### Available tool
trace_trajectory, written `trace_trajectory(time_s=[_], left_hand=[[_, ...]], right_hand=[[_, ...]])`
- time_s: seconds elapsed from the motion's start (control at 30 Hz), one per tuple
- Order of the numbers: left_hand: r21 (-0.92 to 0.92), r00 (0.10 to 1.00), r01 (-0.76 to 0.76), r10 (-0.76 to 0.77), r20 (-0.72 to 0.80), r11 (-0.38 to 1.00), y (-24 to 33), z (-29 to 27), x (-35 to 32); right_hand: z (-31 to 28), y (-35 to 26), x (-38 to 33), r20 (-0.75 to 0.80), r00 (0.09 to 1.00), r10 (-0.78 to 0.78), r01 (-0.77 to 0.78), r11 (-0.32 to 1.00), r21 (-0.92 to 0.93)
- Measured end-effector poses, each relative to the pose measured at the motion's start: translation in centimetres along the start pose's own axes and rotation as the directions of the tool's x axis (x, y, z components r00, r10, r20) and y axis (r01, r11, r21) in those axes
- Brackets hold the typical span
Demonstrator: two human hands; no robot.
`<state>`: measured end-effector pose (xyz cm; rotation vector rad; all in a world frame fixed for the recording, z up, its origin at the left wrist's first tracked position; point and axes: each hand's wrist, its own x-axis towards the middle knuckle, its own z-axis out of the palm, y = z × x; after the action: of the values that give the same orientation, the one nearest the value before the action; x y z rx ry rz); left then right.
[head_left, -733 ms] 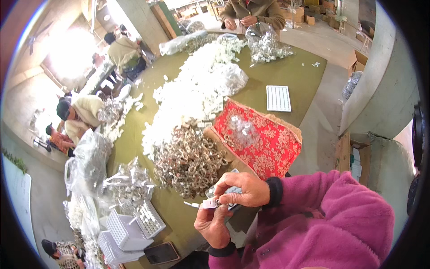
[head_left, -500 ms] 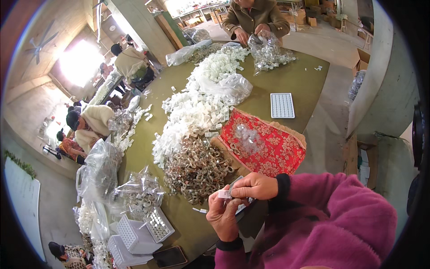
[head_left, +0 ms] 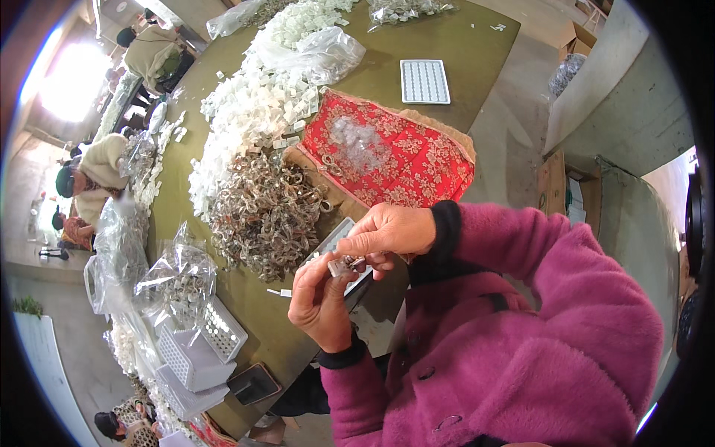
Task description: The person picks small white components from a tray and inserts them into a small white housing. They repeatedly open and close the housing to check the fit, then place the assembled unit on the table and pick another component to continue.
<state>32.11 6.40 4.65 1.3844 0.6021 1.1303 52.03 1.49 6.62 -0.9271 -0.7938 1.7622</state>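
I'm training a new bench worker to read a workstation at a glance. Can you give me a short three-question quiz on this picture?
1. True or false: both hands, the left hand and the right hand, meet on one small silvery piece.
2. Which lies directly beyond the hands on the green table? A) a blue bucket B) a heap of metal rings C) a stack of books
3. Fill in: the red patterned cloth has a small clear ____ lying on it.

Key: 1 true. 2 B. 3 plastic bag.
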Motion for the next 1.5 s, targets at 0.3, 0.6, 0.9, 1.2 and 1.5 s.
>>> trace_trajectory(time_s=[0.3, 0.6, 0.9, 1.2, 1.5], left_hand=[[0.454, 0.970, -0.230, 0.164, 0.180, 0.861, 0.6, 0.5, 0.4], [0.413, 0.977, -0.174, 0.104, 0.186, 0.894, 0.1, 2.1, -0.1], [0.168, 0.981, 0.034, -0.065, 0.183, 0.985, -2.0, 3.7, -0.5], [0.028, 0.863, 0.386, -0.372, 0.342, 0.922, -1.2, 2.7, 1.0], [0.146, 0.952, 0.187, -0.216, 0.218, 0.971, -2.2, 3.8, 0.4]], right_hand=[[-1.9, -1.7, -1.3, 0.047, 0.998, -0.044, 0.060, 0.896, -0.440], [-1.7, 0.2, -2.5, 0.108, 0.967, -0.233, 0.254, 0.803, -0.540], [-3.6, 0.4, -3.3, 0.051, 0.994, -0.096, 0.109, 0.906, -0.410], [-4.8, 0.8, -3.0, 0.178, 0.983, -0.045, 0.105, 0.932, -0.347], [-6.5, 1.2, -3.3, 0.009, 0.859, -0.512, 0.336, 0.550, -0.765]])
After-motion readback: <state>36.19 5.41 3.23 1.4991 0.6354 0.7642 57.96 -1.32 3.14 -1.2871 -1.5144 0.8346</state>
